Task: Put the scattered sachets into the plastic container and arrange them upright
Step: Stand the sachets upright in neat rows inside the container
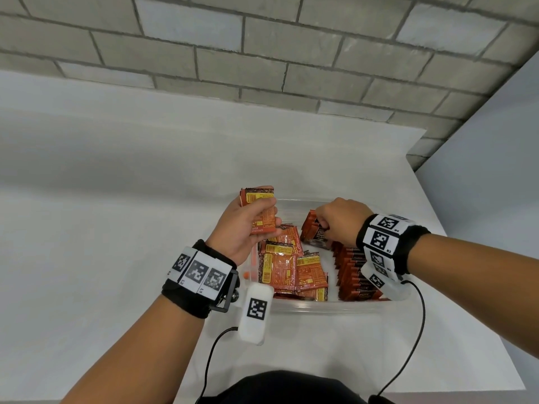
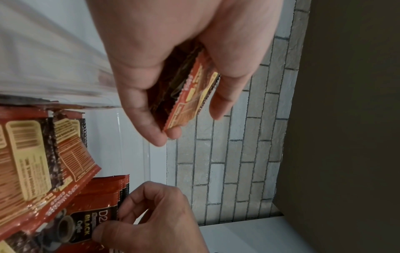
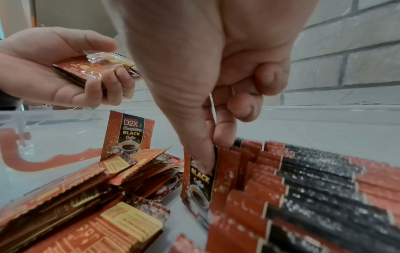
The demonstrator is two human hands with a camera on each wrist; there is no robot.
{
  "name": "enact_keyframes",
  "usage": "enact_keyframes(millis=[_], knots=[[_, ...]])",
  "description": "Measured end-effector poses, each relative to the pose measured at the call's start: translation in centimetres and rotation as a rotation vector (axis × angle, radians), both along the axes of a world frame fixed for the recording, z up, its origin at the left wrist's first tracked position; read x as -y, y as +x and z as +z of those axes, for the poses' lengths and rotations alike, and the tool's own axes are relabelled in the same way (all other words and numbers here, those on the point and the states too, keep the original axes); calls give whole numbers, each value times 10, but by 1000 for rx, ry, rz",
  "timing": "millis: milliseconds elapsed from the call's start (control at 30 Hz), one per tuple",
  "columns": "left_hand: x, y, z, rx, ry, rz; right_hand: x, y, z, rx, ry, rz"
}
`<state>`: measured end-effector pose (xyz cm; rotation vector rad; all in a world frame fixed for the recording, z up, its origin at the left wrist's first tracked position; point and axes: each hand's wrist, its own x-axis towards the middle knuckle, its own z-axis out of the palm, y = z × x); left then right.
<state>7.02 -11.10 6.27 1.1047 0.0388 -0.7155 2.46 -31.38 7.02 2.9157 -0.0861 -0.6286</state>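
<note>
Our right hand (image 3: 216,102) pinches one red-and-black coffee sachet (image 3: 200,181) at the upright row (image 3: 303,179) inside the clear plastic container (image 1: 320,309); pushed carelessly, it may tip its neighbours (they look loosely packed). Our left hand (image 1: 248,223) grips a small red sachet stack (image 1: 259,207), which could slip.

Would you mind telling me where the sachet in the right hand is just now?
The right hand pinches the sachet upright inside the plastic container, at the far end of the upright row along its right side.
</note>
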Motion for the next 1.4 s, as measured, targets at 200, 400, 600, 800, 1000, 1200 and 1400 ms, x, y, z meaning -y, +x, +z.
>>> enact_keyframes(millis=[200, 400, 600, 800, 1000, 1200, 1400], knots=[[-1, -1, 1, 0, 4, -1, 2, -1, 2, 36, 51, 3], [0, -1, 0, -8, 3, -5, 4, -2, 1, 49, 79, 17], [1, -2, 0, -44, -45, -1, 8, -2, 0, 56, 114, -17], [0, -2, 2, -148, -146, 18, 18, -5, 21, 154, 264, -156], [3, -4, 6, -18, -35, -116, 29, -13, 74, 469, 589, -325], [14, -10, 11, 99, 33, -212, -5, -34, 75, 240, 885, -310], [15, -16, 11, 138, 20, -246, -17, -39, 58, 391, 949, -314]])
